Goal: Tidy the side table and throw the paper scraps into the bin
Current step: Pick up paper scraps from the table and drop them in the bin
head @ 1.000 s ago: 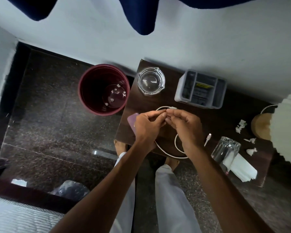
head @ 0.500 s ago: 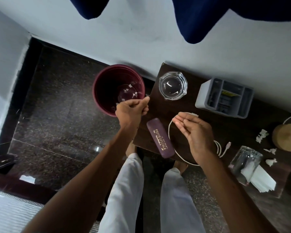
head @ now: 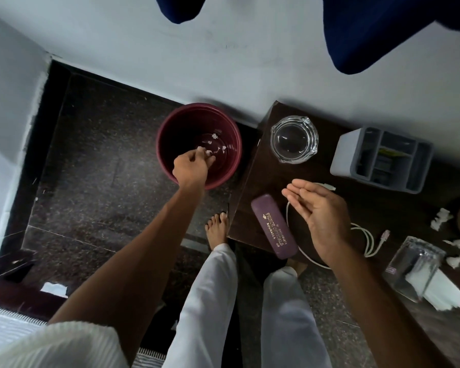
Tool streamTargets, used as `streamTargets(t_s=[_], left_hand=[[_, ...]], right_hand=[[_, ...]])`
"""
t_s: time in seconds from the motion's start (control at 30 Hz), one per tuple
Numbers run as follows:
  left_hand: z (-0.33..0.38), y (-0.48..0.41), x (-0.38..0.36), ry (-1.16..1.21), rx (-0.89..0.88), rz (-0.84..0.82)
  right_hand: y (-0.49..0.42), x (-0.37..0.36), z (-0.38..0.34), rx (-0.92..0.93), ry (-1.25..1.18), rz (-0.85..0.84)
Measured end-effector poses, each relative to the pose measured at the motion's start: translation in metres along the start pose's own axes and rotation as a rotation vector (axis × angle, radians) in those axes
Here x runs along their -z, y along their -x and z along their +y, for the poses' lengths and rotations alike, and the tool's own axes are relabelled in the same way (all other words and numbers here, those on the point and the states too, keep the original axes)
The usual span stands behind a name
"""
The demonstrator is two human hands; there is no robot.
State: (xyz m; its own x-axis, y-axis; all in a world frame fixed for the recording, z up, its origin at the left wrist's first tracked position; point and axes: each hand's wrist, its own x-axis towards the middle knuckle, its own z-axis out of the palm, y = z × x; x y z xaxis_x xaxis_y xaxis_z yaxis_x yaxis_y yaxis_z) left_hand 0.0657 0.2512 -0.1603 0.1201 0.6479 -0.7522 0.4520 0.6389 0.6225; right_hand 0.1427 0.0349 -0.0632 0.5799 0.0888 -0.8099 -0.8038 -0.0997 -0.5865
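left grip (head: 190,170) over bin (head: 163,155), pinching scrap (head: 209,153); right grip (head: 322,211) spread above side table (head: 252,179).

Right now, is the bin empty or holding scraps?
Not empty: several white scraps lie on the bottom of the bin.

Glossy plastic bin (head: 168,152) — clear glass ashtray (head: 294,140)

left hand (head: 190,170) moved from side table (head: 250,181) to over bin (head: 170,128) (right hand (head: 319,208) opened)
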Motion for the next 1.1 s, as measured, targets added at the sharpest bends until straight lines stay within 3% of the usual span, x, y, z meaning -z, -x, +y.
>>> streamTargets(t_s=[0.27, 0.5, 0.7, 0.8, 0.93, 1.1], left_hand=[[0.0, -0.004, 0.013, 0.106, 0.091, 0.0], [0.005, 0.064, -0.012, 0.229, 0.107, -0.228], [-0.009, 0.132, -0.051, 0.306, 0.069, -0.393], [-0.022, 0.164, -0.073, 0.306, 0.075, -0.435], [-0.043, 0.203, -0.102, 0.242, 0.112, -0.479], [-0.065, 0.235, -0.121, 0.189, 0.121, -0.557]], right_hand=[[0.0, -0.003, 0.003, -0.001, 0.017, 0.01], [0.008, 0.02, -0.003, 0.014, -0.025, 0.047], [0.011, 0.081, -0.015, 0.109, 0.038, 0.114], [0.011, 0.124, -0.025, 0.192, 0.224, 0.196], [0.007, 0.173, -0.037, 0.403, 0.85, 0.373], [-0.014, 0.204, -0.055, 0.448, 1.258, 0.383]])
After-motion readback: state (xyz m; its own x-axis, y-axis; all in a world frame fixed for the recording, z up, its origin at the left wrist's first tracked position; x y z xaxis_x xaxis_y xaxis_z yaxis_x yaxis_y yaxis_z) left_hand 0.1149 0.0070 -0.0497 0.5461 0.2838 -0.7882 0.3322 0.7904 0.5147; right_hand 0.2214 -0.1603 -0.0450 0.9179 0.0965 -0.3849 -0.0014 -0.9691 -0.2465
